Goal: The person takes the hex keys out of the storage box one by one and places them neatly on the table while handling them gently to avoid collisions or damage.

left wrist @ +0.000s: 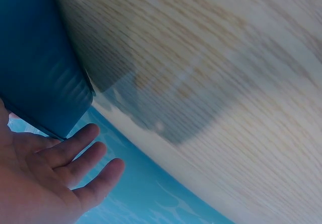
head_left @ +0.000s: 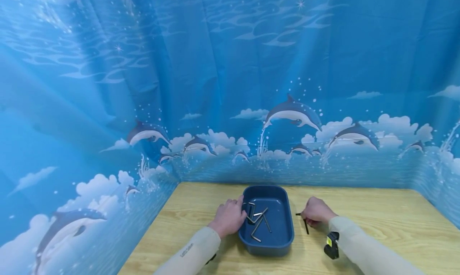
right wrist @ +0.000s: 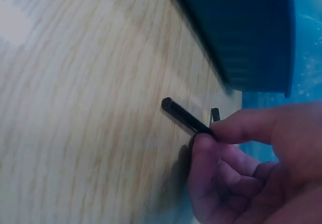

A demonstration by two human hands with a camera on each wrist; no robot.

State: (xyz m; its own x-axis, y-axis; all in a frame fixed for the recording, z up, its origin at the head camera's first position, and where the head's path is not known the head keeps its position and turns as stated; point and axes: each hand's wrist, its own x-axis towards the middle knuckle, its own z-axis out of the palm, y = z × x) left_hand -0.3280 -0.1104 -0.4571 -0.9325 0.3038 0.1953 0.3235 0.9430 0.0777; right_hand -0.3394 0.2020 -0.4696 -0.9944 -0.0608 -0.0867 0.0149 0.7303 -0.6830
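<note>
A dark blue rectangular tub [head_left: 282, 249] stands on the table, with several L-shaped hex keys [head_left: 256, 232] lying in its left half. Most are silver; something dark lies among them. My left hand [head_left: 230, 216] is at the tub's left rim, thumb and index finger touching it. In the left wrist view its other fingers [left wrist: 85, 151] extend loosely by the outer wall. To the right of the tub, my right hand [head_left: 316, 212] pinches a black hex key [right wrist: 183, 116] between thumb and index finger, low over the table. Both its ends show; its bend is hidden by the fingers.
The pale wood-grain table [head_left: 388, 223] reaches back to a blue dolphin-print curtain [head_left: 230, 87], which also hangs along the left and right sides. A black device [head_left: 331, 245] is strapped on the right wrist.
</note>
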